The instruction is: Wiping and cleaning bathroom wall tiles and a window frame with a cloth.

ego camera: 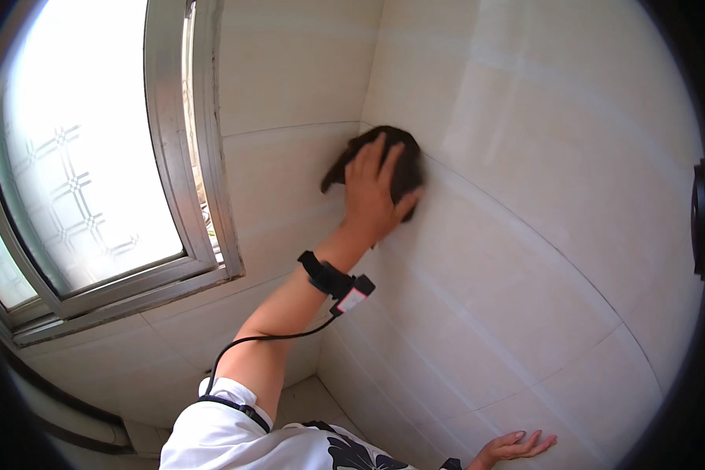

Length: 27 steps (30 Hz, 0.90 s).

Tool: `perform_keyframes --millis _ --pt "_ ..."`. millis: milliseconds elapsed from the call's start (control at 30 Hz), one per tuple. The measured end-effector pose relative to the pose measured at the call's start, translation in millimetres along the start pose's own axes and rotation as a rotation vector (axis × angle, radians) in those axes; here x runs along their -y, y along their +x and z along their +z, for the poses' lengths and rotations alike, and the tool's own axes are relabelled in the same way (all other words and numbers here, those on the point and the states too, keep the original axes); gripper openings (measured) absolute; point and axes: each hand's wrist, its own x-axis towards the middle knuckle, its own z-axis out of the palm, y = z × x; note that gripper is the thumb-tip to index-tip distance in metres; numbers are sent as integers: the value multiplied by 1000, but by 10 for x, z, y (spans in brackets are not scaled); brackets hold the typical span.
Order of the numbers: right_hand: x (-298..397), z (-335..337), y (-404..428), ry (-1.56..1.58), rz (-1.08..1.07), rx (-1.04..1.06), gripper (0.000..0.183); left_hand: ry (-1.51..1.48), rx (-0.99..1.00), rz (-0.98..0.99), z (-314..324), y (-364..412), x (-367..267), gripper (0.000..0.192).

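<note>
Up at the corner where two tiled walls meet, my left hand (373, 191) presses a dark brown cloth (408, 167) flat against the tiles, fingers spread over it. The cloth's left end hangs over the window-side wall (288, 176), and the rest lies at the corner and the right-hand wall (505, 235). A black strap with a small device (335, 282) and cable is on my left wrist. Low on the right, my right hand (520, 447) is held palm up with nothing in it. Whether it touches the wall, I cannot tell.
At left is a sliding window with an aluminium frame (179, 176) and patterned glass (94, 194); a narrow gap shows at its right side. Tiled floor (311, 405) appears below the corner. A dark object (699, 220) sits at the right rim.
</note>
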Motion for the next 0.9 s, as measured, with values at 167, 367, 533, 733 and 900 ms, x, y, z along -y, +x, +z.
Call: perform_keyframes --millis 167,367,533,733,900 --pt "39 -9 26 -31 19 6 32 96 -63 -73 95 158 334 50" --pt "97 3 62 41 82 -51 29 -4 -31 25 13 66 53 52" --pt "127 -7 84 40 75 -62 26 188 104 -10 -159 211 340 57" --pt "95 2 95 25 79 -55 27 285 103 -81 -60 279 334 57" --pt "122 15 115 -4 84 -68 26 238 112 -104 -107 205 191 57"
